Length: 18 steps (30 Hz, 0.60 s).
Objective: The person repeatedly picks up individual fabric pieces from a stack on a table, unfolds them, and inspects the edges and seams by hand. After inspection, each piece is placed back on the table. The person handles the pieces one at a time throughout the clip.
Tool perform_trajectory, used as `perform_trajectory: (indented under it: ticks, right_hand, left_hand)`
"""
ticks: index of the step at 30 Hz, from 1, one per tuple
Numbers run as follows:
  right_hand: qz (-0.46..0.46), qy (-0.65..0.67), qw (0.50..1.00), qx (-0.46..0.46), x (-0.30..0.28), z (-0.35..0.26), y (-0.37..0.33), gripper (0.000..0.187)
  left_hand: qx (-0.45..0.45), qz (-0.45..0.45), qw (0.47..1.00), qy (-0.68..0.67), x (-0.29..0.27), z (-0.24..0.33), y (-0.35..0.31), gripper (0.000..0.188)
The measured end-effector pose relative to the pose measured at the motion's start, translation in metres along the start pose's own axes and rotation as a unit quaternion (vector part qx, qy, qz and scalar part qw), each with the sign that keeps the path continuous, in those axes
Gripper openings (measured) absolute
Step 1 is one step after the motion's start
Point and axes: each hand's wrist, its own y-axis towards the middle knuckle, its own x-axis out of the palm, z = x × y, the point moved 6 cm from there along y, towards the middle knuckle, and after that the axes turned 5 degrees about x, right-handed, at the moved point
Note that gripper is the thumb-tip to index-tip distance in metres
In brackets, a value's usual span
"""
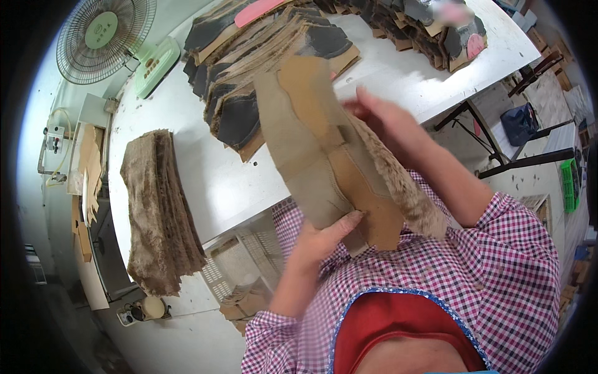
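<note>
My left hand (pixel 327 240) grips the lower end of a long tan cut panel (pixel 305 168), its thumb pressed on the upper face. An ochre-brown strip with wavy edges (pixel 358 181) lies along that face. Beside the panel, on its right, hangs a brown furry piece (pixel 398 174); whether it is joined to the panel I cannot tell. My right hand (pixel 392 124) is at the upper right, next to the furry piece, with its fingers smeared by motion and partly hidden. Both hands are above the front edge of the white table (pixel 233 193).
Brown furry pieces form a stack (pixel 156 206) at the table's left. Dark and tan cut pieces (pixel 268 50) lie overlapped at the back, with another pile (pixel 430 37) at far right. A fan (pixel 103 31) stands back left. Below the table edge is a plastic crate (pixel 230 268).
</note>
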Motion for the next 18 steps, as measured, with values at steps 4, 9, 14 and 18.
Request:
perform_trajectory:
  ticks: [4,9,14,18]
  right_hand:
    - [0.035,-0.117,0.992,-0.012,0.047,-0.009,-0.086,0.046]
    - [-0.184,0.118,0.966,0.138,-0.025,0.051,-0.007,0.035]
    - [0.04,-0.186,0.963,-0.191,-0.035,-0.027,-0.016,0.019]
    - [0.108,-0.422,0.842,-0.317,-0.018,-0.031,-0.018,0.015]
  left_hand:
    - [0.041,0.054,0.996,-0.052,-0.006,0.017,-0.004,0.047]
    - [0.027,0.154,0.982,-0.107,0.003,0.048,-0.01,0.063]
    - [0.031,0.156,0.981,-0.116,-0.003,0.046,-0.019,0.064]
    - [0.028,0.165,0.976,-0.14,0.007,0.041,-0.016,0.064]
